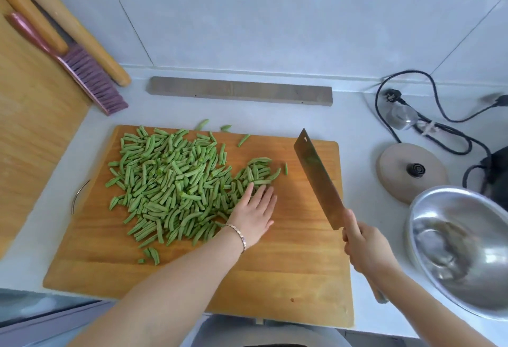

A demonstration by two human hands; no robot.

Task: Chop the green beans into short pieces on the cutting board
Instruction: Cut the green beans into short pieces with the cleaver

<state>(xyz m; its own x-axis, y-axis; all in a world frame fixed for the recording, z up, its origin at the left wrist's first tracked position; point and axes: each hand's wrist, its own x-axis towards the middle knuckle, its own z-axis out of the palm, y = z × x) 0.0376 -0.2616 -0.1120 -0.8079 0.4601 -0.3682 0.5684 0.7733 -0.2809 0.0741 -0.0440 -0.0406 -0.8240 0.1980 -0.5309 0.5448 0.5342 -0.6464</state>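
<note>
A big heap of short green bean pieces (170, 181) covers the left and middle of the wooden cutting board (288, 264). My left hand (254, 214) lies flat with straight fingers on the board, its fingertips touching the right edge of the heap near a small cluster of pieces (261, 170). My right hand (362, 245) grips the handle of a cleaver (316, 176). The blade is raised and tilted over the board's right side, away from the beans.
A steel bowl (464, 250) sits at the right, next to a round lid (412, 170) and black cables (428, 121). A grey bar (239, 91) lies behind the board. A brush (82, 71) and rolling pins (68, 25) lean at the back left. A few bean pieces (202, 124) lie off the board.
</note>
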